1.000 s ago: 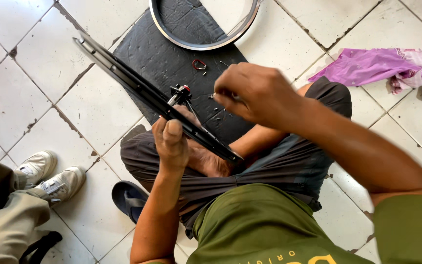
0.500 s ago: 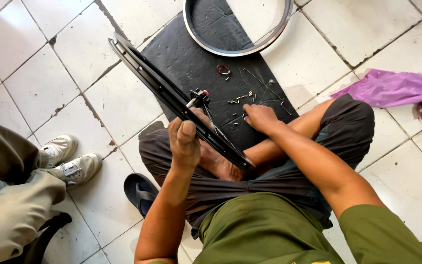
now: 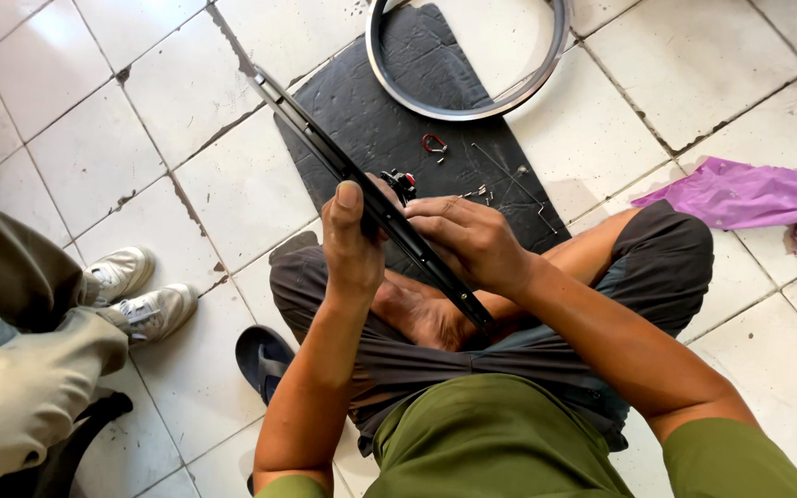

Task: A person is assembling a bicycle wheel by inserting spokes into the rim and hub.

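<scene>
Black wheel rim (image 3: 311, 138) edge-on, gripped between both hands (image 3: 412, 240).

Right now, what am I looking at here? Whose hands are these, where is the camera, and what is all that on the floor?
There is no machine: a person sits cross-legged on a white tiled floor, and the single picture comes from a camera worn on their head, looking down. Their left hand and right hand both grip a black bicycle wheel rim, seen edge-on across the lap. Ahead lies a dark rubber mat with a silver metal wheel rim partly on it, a small red ring and some loose small metal parts. A crumpled purple cloth lies to the right. At the left, another person's white sneakers show.
</scene>
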